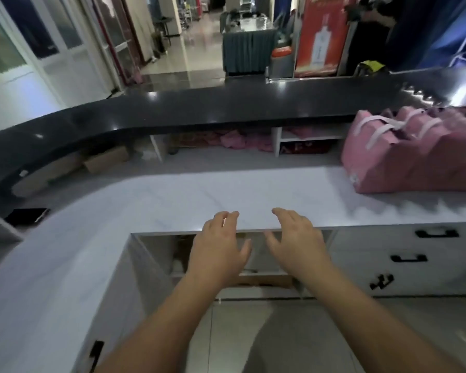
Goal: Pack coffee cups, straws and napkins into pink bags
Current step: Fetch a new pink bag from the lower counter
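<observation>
At the bench's near edge, left hand and right hand hovered with fingers spread, holding nothing; pink bags stood at the far right corner, nearer the right hand.

Two hands, one pink bag cluster, three drawer handles.

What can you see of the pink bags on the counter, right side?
The pink bags stand in a tight row at the far right of the white counter, partly cut off by the frame edge. They look like matte paper, creased, with white flat ribbon handles flopped over the open tops. A small pale mark shows low on the nearest side. Contents are hidden. Neither hand touches them.
</observation>
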